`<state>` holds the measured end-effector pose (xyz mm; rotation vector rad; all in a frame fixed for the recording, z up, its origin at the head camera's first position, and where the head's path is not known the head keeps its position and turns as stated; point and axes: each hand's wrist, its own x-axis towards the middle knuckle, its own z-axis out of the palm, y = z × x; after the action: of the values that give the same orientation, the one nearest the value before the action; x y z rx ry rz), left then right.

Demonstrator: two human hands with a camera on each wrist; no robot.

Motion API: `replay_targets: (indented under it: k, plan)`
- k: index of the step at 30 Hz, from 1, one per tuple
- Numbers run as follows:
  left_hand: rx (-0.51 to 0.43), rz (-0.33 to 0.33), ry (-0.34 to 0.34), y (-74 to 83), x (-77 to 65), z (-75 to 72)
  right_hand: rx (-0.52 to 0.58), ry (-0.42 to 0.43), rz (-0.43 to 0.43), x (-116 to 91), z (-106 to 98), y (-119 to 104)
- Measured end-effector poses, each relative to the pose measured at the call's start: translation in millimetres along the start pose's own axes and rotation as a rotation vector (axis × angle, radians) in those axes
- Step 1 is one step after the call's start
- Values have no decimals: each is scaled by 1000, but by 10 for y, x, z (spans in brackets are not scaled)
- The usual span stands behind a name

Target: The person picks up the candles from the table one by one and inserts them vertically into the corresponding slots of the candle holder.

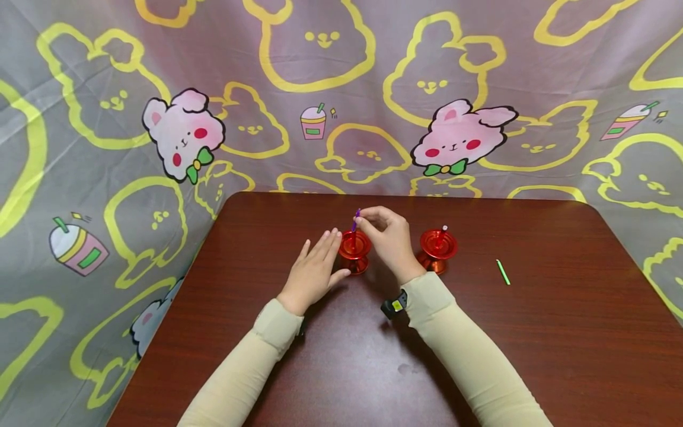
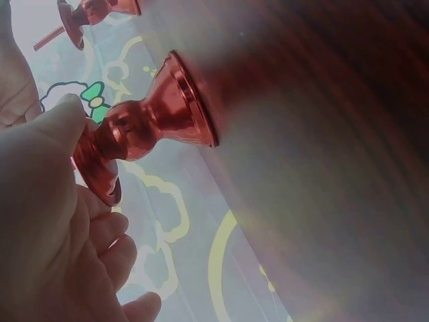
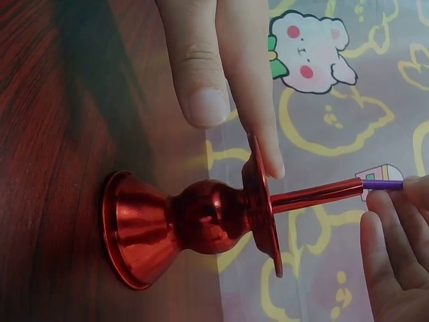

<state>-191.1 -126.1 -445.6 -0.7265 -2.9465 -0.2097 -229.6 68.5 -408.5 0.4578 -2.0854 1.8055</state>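
A shiny red candlestick [image 1: 354, 249] stands upright on the table, with a thin tube rising from its dish. My right hand [image 1: 388, 237] pinches a thin purple candle [image 1: 356, 220] between thumb and fingertips. In the right wrist view the candle's lower end [image 3: 382, 184] meets the mouth of the red tube [image 3: 318, 196], in line with it. My left hand [image 1: 313, 270] lies along the candlestick's left side, its fingers straight. Its index fingertip is right at the dish rim [image 3: 261, 201], while the thumb stays nearer the foot.
A second red candlestick [image 1: 439, 246] stands to the right, a small pale-tipped piece [image 1: 444, 228] at its top. Farther right, a thin green candle [image 1: 503, 272] lies on the brown table [image 1: 560, 332]. A patterned cloth [image 1: 373, 107] hangs behind the table.
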Motion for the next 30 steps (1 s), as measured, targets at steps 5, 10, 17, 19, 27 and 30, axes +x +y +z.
replay_targets:
  k: [5,10,17,19,27,30]
  plan:
    - [3,2,5,-4,-2,7,-62,-11,-46,3,-4,6]
    - [14,6,19,-7,0,14,-195,-33,-170,7,-10,11]
    - [16,10,27,-11,9,28,-299,-55,-268,17,-17,28]
    - [17,11,25,-13,11,31,-317,-57,-284,20,-20,30]
    - [5,11,28,-14,11,36,-337,-62,-318,11,-19,37]
    - [4,9,26,-12,10,29,-349,-64,-331,10,-16,40]
